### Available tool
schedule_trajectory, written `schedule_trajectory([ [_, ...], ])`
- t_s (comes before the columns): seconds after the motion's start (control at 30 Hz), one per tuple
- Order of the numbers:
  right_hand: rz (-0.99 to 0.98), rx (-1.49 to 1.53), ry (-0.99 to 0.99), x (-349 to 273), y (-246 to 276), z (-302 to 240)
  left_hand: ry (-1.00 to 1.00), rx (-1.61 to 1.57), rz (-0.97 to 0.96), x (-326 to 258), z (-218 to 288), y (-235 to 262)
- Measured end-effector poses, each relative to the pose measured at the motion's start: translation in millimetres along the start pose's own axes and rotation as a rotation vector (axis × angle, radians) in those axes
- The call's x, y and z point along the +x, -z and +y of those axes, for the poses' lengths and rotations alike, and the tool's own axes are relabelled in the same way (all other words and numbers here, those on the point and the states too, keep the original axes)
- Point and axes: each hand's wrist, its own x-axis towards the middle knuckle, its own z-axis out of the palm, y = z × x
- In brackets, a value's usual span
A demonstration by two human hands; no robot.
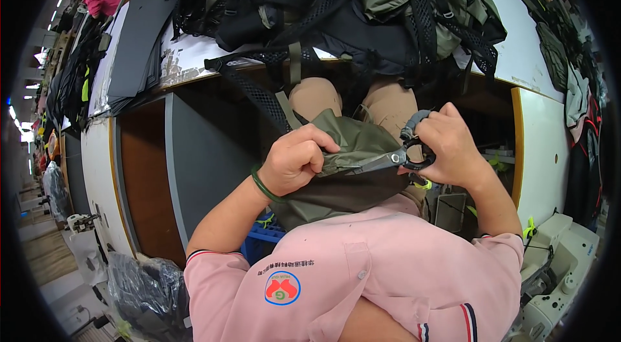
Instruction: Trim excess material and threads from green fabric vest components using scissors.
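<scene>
Right hand (453, 148) on the scissors (395, 158), left hand (294, 160) on the green cloth (352, 196)
The green cloth lies on the person's lap, just in front of the pink shirt (323, 245), and the left hand has its thumb and fingers pressed together, pinching a fold near the cloth's left side. The right hand is curled around the scissors' handles. The scissors lie longways from right to left over the cloth, with the tips a bit closer to the shirt than the handles, so the blades point at the left hand. The left hand is nearer the tips, and the right hand is nearer the screw where the blades cross. I can't tell if any cloth sits between the blades, or how wide apart they are
</scene>
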Motion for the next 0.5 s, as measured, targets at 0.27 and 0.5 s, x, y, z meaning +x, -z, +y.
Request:
schedule_trajectory([
  [0.27,-0.048,-0.099,0.082,15,14,0,-0.015,0.000,-0.002,4,4,-2],
  [0.5,-0.052,-0.179,0.110,17,14,5,0.009,-0.003,-0.026,6,5,-2],
])
